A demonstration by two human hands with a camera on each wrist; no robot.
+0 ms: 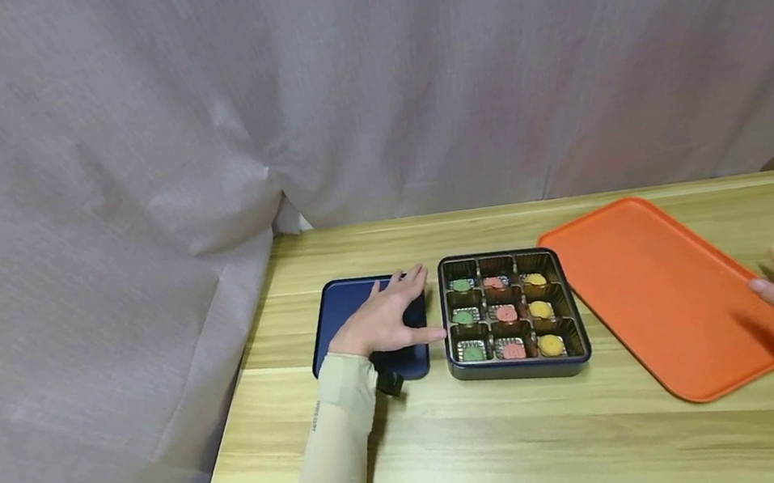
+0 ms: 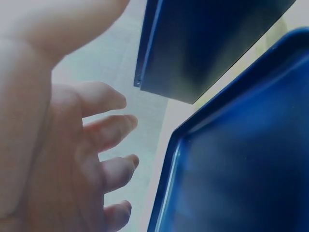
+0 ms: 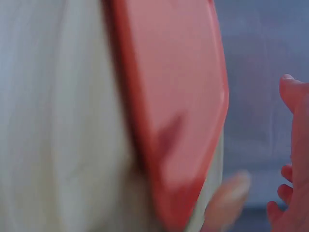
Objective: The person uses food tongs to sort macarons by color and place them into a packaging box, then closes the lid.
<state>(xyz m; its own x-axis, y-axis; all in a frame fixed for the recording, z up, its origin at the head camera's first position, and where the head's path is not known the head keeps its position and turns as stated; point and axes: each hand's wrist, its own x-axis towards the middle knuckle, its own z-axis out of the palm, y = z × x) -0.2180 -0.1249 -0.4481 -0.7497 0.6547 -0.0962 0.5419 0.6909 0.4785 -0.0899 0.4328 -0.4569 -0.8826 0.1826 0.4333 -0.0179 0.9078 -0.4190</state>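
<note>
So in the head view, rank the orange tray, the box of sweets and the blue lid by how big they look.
1. Orange tray, clearly largest.
2. Box of sweets.
3. Blue lid, though the left hand covers part of it, so it may match the box.

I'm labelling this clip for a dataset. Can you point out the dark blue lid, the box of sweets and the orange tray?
dark blue lid (image 1: 338,313): head view, bare left part of its top.
box of sweets (image 1: 518,372): head view, near outer wall.
orange tray (image 1: 651,296): head view, bare middle of its floor.
</note>
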